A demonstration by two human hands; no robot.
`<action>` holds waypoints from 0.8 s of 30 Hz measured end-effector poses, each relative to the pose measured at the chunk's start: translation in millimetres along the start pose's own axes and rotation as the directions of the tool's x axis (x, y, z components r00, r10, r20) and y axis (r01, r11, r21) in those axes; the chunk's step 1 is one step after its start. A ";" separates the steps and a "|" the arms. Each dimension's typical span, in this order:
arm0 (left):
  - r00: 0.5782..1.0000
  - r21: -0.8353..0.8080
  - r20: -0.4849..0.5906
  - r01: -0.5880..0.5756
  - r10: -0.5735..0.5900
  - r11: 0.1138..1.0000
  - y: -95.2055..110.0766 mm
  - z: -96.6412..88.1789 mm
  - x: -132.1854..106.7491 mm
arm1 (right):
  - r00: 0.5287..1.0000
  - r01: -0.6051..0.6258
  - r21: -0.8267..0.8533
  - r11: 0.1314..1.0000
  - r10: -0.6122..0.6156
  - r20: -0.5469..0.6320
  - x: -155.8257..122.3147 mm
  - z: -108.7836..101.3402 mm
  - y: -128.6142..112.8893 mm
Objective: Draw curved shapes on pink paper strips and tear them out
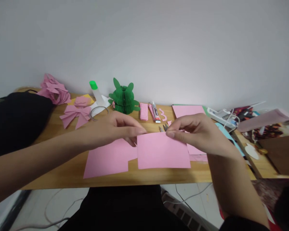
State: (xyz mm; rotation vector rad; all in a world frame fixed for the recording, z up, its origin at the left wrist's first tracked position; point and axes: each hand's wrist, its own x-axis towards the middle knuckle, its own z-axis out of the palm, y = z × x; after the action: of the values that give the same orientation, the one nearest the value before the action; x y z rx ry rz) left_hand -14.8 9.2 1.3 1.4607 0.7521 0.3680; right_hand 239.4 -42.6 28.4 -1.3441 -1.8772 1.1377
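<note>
A rectangular sheet of pink paper [162,152] is held up above the front of the wooden table. My left hand [120,128] pinches it at its upper left corner. Thumb and forefinger of my right hand [195,131] are closed on its top edge, right of the middle. Under and left of my left hand lies another pink sheet [106,160] with a notched edge. Behind my right hand, more pink paper [189,110] rests flat. Pointed metal tips [165,127], perhaps of scissors, show just behind the held sheet; the rest of that tool is hidden.
Along the wall stand a green folded-paper figure [124,99], a glue bottle with a green cap [93,85], a glue tube [156,112] and a pink paper bow [77,114]. A black bag [19,118] sits left. A power strip [219,116] and box [283,150] are right.
</note>
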 end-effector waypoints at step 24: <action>0.971 0.235 0.204 -0.174 0.127 0.956 17.2 35.4 18.4 | 1.000 -0.004 -0.048 0.999 0.005 0.017 -11.0 14.4 -20.8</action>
State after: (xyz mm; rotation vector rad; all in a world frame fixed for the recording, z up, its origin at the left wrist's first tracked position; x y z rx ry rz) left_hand 25.3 -3.6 11.6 1.7722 0.5505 0.2521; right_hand 221.7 -60.3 40.0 -1.3696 -1.9264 1.1160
